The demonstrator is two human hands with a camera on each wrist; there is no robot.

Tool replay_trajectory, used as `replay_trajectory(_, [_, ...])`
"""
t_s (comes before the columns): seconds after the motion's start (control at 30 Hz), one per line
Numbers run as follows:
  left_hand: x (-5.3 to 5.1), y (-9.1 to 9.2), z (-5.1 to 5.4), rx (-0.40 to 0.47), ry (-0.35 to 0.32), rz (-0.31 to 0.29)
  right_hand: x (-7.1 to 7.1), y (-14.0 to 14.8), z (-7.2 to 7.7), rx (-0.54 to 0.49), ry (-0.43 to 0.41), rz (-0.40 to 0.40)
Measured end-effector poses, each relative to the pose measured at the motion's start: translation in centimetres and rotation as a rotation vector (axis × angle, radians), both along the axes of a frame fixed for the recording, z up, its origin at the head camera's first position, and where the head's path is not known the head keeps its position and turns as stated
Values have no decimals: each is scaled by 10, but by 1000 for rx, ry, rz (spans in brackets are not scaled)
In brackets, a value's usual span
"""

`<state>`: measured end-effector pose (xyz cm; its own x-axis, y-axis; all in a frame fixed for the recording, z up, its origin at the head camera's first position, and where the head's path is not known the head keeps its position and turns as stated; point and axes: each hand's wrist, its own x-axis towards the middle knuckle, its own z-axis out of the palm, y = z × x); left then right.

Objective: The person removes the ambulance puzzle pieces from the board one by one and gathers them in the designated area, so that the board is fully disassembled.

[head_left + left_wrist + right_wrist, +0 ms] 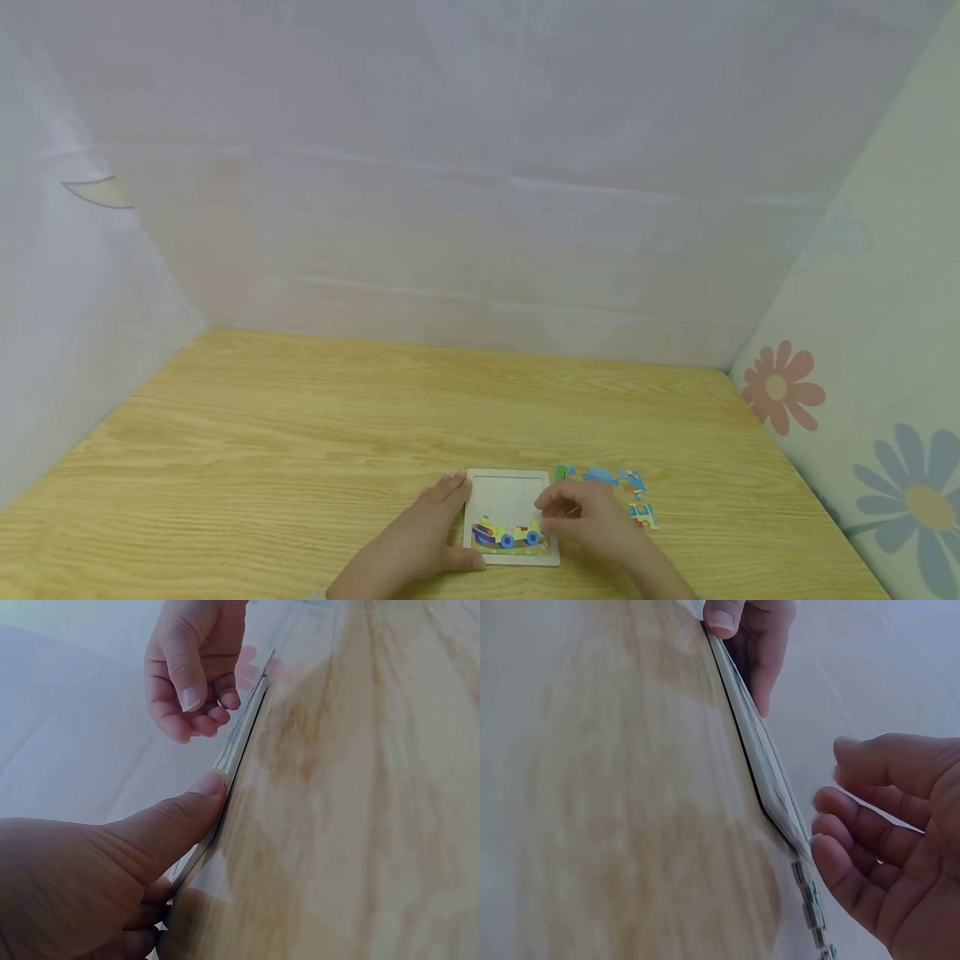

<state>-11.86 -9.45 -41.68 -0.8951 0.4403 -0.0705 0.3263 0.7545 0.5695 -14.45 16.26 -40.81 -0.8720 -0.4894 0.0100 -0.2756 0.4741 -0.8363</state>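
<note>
A white-framed jigsaw puzzle board lies flat on the wooden table, its lower part filled with a picture of a yellow vehicle with blue wheels. My left hand grips the board's left side, thumb on the near edge and fingers along the left edge. Over the board's right side hovers my right hand, its fingers loosely bent and nothing visible between them. In the right wrist view that right hand is apart from the board.
Loose puzzle pieces lie right of the board: a green and blue one, blue ones and a yellow and blue one, partly beside my right wrist. Pale cloth walls enclose the wooden table at the back and sides.
</note>
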Motion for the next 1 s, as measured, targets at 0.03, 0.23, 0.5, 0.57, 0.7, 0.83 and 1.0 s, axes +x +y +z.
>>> replay_trajectory(0.03, [0, 0, 0, -1, 4, -3, 0, -1, 0, 7, 2, 11])
replay_trajectory(0.23, [0, -1, 0, -4, 2, -10, 1, -10, -2, 56, 31, 54])
replay_trajectory(0.5, [0, 0, 1, 9, -8, 2, 0, -21, -3, 120, 45, 77])
replay_trajectory(0.57, [1, 0, 1, 17, -15, 7, 0, -23, -3, 128, 58, 86])
replay_trajectory(0.7, [1, 0, 1, 27, -24, 11, 1, -29, -4, 138, 69, 100])
replay_trajectory(0.83, [1, -1, 1, 15, -1, 3, 1, -35, -3, 145, 70, 119])
replay_trajectory(1.0, [1, -1, 0, -1, 15, -7, 0, -42, -3, 171, 87, 132])
